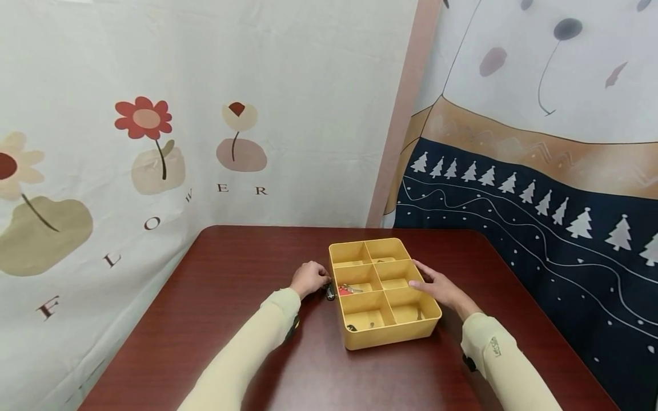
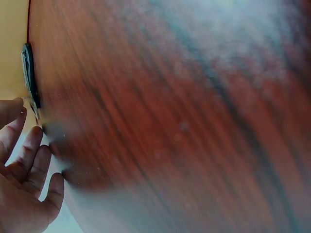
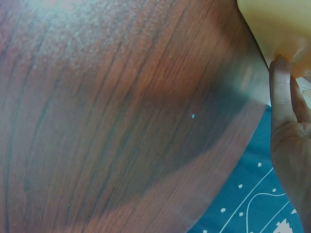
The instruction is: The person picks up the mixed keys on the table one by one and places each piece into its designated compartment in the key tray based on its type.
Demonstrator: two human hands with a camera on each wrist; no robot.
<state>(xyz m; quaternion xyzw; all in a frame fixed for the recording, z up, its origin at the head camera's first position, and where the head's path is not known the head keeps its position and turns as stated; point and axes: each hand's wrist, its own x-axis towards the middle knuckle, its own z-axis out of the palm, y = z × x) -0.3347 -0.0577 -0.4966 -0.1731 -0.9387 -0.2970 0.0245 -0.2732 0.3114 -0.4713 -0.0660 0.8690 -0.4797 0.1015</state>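
A yellow box (image 1: 393, 337) with six compartments lies on the table between my hands. At its left wall, a small black-and-silver key-like thing (image 1: 330, 293) lies on the table against the box. My left hand (image 1: 311, 278) has thumb and forefinger together at the end of this thing (image 2: 30, 77), the other fingers loosely bent near the tabletop. My right hand (image 1: 439, 288) holds the box's right wall, thumb over the rim and fingers along the outside. In the right wrist view, the fingertips (image 3: 280, 68) touch the yellow wall.
A red item with silver metal (image 1: 349, 289) lies in the middle left compartment. Small dark bits (image 1: 352, 327) lie in the front left one, and other small pieces lie elsewhere in the box. The dark red table (image 1: 247, 257) ends at printed curtains (image 1: 308, 114) behind and to the right.
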